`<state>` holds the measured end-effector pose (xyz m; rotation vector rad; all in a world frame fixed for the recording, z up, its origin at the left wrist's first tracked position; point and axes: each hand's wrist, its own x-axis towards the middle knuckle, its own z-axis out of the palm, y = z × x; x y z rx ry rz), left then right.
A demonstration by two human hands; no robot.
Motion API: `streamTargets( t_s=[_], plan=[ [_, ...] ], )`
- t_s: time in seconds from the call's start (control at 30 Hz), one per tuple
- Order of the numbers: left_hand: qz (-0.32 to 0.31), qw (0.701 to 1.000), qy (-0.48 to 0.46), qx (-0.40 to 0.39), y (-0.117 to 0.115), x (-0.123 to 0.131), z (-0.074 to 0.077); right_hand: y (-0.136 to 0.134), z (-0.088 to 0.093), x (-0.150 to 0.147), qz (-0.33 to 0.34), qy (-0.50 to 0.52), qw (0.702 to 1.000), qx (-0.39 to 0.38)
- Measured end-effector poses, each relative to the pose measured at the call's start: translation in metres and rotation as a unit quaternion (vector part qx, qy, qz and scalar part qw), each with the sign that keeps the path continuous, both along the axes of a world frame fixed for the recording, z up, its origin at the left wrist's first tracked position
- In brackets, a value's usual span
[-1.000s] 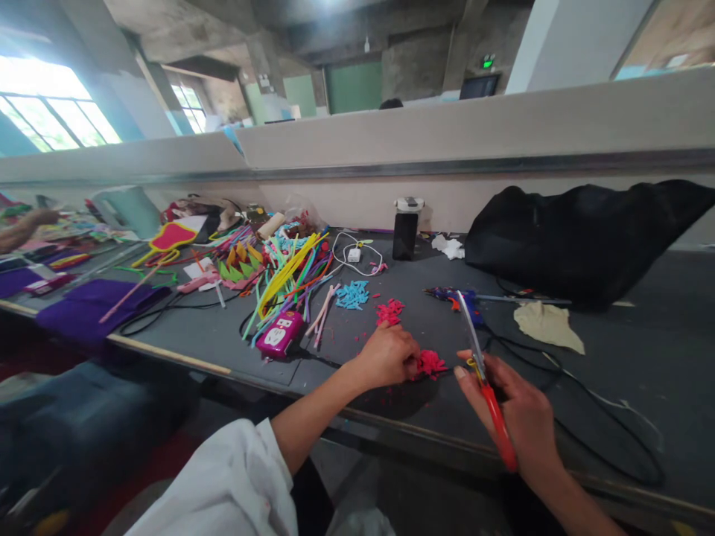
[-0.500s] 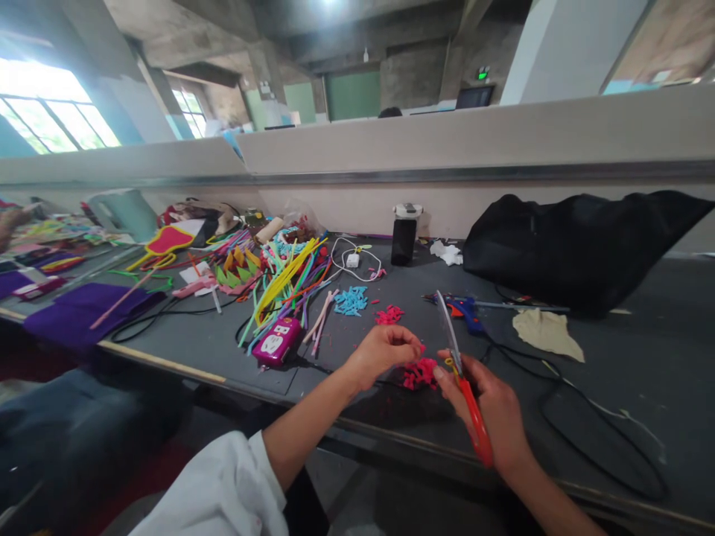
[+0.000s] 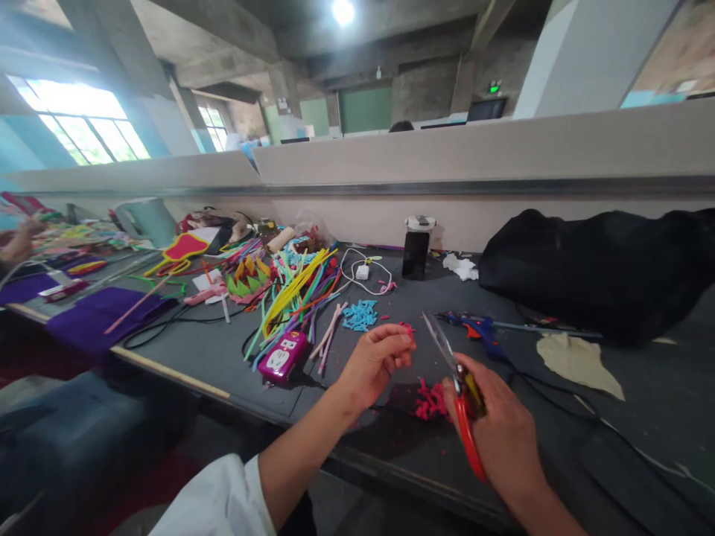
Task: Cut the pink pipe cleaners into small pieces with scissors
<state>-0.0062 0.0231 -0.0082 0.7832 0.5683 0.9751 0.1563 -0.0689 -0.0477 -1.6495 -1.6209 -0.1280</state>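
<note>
My right hand is wrapped around a pair of scissors with red-orange handles, its blades pointing up and away. My left hand is closed, thumb and fingertips together; whatever is between them is too small to make out. Between the hands, low on the table, lies a pile of short red fuzzy pieces. More red pieces show just behind my left fingertips. A heap of short blue pieces lies beyond my left wrist.
A purple power strip and a bundle of coloured pipe cleaners lie to the left. A blue glue gun, a cream cloth scrap and cables are on the right. A black bag and a phone stand behind.
My left hand has moved away from the red pile, up towards the far red pieces. The scissors have turned in my right hand. The view has shifted slightly.
</note>
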Motion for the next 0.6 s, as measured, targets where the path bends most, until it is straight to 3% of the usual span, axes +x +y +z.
streamTargets(
  t_s=[0.2, 0.6],
  plan=[
    [0.022, 0.998, -0.057, 0.018, -0.003, -0.004, 0.010, 0.005, -0.008, 0.002, 0.008, -0.037, 0.998, -0.042],
    [0.043, 0.997, -0.059, 0.015, -0.007, -0.002, 0.006, 0.004, -0.014, -0.004, 0.047, -0.027, 0.998, -0.032]
  ],
)
